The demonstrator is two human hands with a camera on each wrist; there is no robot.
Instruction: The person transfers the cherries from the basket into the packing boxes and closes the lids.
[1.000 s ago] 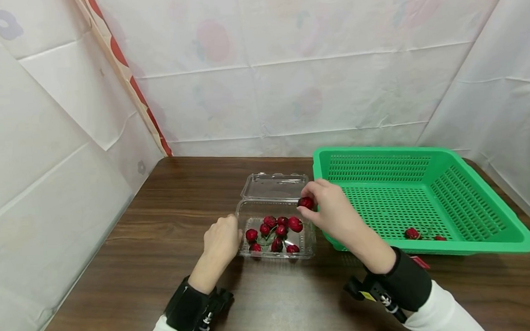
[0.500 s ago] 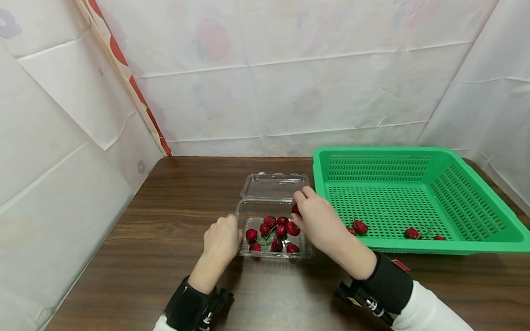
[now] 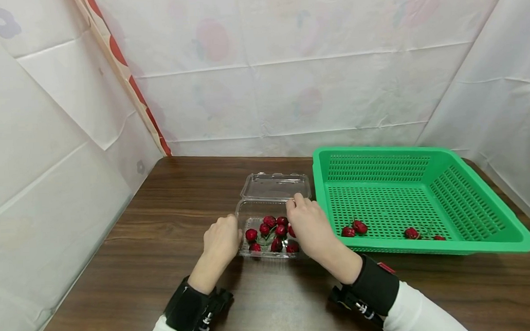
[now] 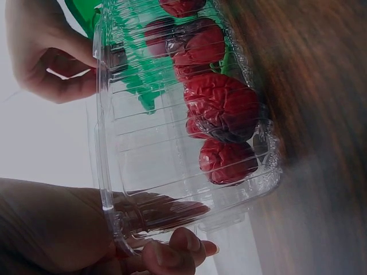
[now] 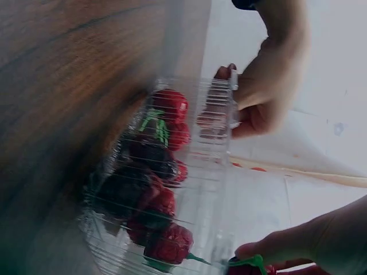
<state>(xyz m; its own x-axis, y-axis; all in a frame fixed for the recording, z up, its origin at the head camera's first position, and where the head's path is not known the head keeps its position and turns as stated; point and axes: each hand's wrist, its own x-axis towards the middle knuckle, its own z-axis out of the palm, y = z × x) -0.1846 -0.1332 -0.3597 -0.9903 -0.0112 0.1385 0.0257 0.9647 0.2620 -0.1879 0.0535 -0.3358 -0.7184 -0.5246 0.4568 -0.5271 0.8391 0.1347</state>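
A clear plastic clamshell box lies with its lid folded back, holding several wrinkled red cherries. My left hand grips its left wall; the left wrist view has the thumb inside and curled fingers outside. Over the box's right side is my right hand, its back hiding the fingertips from the head camera. In the right wrist view, the fingers of that hand pinch a dark red cherry with a green stem, at about rim height. Other cherries lie below it on the box floor.
Right of the box stands a green perforated basket, with a few cherries along its near side. The box's transparent lid lies behind it on the brown wooden table. White printed sheets hang around the table.
Carrying the cherry, my right hand has moved left and slightly nearer, from the basket's edge to over the box. Two cherries in the basket are now uncovered. My left hand stays in place.
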